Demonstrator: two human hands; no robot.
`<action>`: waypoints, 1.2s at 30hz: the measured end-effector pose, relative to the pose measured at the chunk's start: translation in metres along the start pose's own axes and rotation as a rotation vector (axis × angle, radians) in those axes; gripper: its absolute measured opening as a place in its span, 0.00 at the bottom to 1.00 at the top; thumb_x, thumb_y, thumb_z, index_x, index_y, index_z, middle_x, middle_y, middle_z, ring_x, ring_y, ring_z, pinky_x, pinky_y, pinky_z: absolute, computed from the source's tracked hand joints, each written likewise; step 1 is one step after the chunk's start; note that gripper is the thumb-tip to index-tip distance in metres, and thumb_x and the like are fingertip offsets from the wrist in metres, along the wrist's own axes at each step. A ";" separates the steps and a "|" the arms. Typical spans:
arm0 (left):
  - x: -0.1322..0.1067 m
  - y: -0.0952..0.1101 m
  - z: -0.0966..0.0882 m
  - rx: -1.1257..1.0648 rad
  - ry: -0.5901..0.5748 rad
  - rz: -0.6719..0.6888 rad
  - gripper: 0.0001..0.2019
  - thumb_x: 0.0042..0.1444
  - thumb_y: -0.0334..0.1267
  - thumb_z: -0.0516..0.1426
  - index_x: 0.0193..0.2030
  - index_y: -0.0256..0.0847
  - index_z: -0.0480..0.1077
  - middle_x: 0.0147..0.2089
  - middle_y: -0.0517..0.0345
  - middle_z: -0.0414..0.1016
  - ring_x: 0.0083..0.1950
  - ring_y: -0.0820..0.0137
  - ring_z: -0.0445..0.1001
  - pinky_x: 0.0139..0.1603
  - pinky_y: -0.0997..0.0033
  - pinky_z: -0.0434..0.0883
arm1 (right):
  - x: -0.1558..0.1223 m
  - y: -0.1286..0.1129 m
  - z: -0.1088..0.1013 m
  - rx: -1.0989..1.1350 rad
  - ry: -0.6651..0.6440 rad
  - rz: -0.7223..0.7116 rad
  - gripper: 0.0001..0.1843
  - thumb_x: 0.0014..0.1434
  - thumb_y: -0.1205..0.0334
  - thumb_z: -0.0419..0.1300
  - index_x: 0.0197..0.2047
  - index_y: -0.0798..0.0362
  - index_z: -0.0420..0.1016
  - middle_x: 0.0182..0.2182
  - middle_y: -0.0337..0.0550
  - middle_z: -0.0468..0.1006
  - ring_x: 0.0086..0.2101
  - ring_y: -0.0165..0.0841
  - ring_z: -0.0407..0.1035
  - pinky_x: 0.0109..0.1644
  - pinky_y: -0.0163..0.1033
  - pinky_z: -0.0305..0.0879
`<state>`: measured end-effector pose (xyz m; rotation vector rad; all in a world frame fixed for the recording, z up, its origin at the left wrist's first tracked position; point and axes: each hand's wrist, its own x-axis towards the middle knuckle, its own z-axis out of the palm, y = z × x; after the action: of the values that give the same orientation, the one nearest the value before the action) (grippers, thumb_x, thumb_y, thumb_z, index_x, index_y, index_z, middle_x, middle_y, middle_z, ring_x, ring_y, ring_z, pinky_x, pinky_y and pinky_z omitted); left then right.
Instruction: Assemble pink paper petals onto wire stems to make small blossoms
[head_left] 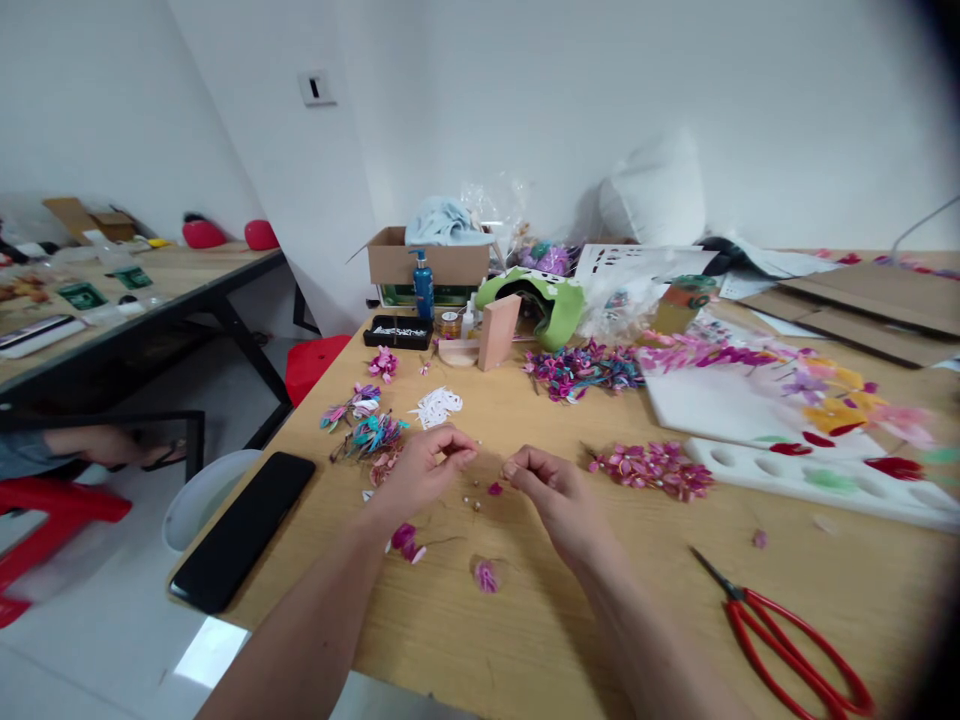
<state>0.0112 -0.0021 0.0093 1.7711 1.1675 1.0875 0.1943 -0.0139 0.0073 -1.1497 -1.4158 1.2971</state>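
Observation:
My left hand (424, 472) is closed in a pinch over the middle of the wooden table (570, 620); whatever its fingertips hold is too small to make out. Facing it across a narrow gap, my right hand (556, 500) also pinches something I cannot make out. Between and below the hands lie a magenta petal (495, 489) and a few tiny white beads (476, 505). Closer to me are a magenta flower (406, 541) and a purple flower (486, 575). A bunch of pink flowers (654, 470) rests right of my right hand. Colourful flower bunches (377, 432) lie beyond my left wrist.
Red-handled scissors (784, 635) lie at the right front, a black phone (244, 530) along the left edge. White foam trays (701, 395) stand right. At the back are a black tray (397, 333), a blue pump bottle (424, 290) and a cardboard box (386, 262).

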 end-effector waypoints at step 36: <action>-0.002 -0.004 0.000 0.126 -0.035 0.032 0.07 0.61 0.36 0.49 0.32 0.39 0.63 0.28 0.61 0.67 0.31 0.72 0.66 0.34 0.73 0.62 | -0.001 0.001 0.001 -0.189 -0.008 -0.174 0.10 0.57 0.57 0.54 0.27 0.53 0.65 0.23 0.38 0.67 0.26 0.31 0.62 0.31 0.35 0.55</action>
<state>0.0095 -0.0024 0.0058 1.9034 1.2132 1.0170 0.1933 -0.0155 0.0064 -1.1164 -1.6335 1.0660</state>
